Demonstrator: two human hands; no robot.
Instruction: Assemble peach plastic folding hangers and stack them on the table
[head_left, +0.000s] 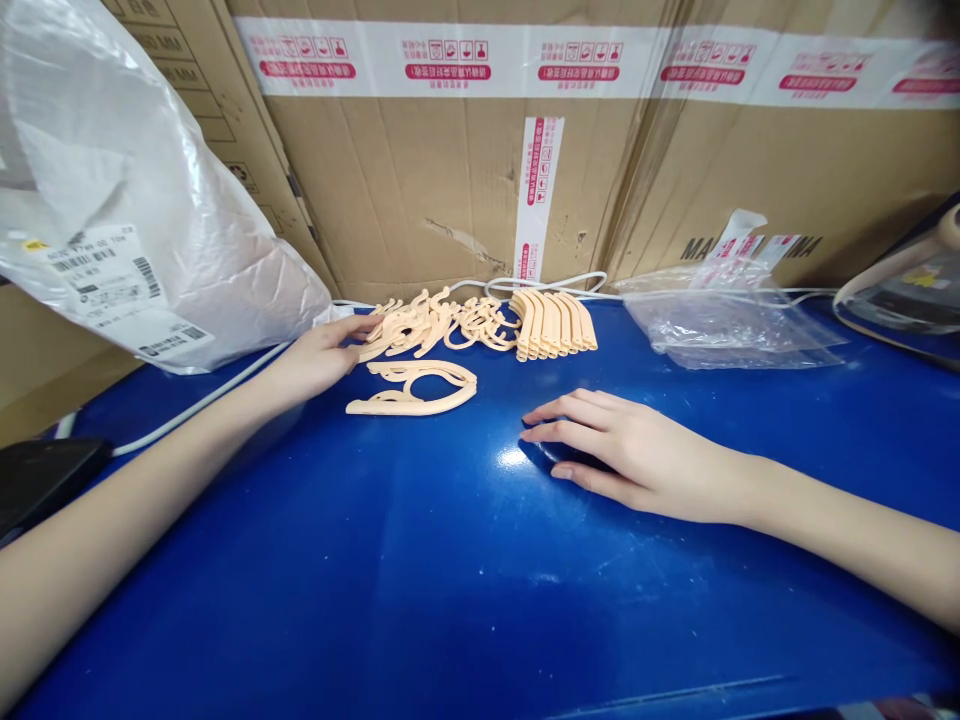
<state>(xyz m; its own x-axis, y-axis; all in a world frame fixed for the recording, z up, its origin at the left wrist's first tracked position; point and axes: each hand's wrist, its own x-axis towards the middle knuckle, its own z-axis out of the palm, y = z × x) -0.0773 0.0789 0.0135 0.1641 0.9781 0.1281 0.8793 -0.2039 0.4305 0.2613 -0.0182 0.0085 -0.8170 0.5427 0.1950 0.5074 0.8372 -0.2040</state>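
My left hand (324, 358) reaches to the left end of a row of loose cream plastic hanger parts (420, 322), fingers stretched out and touching the nearest pieces; whether any piece is gripped is hard to see. Just in front of that row lies a folded cream plastic hanger (420, 405), its two arms bent round toward each other. My right hand (626, 450) rests palm down on the blue tabletop (465, 580), fingers spread and holding nothing. Beyond it, curved cream hanger arms (551, 325) are lined up side by side, with small hooks (480, 322) heaped to their left.
Large cardboard boxes (420, 180) wall off the back. A white plastic sack (172, 240) leans at the left, above a black device (49, 480) with a pale cable (202, 400). Clear plastic bags (720, 325) lie at the back right, near a clear-walled object (907, 290).
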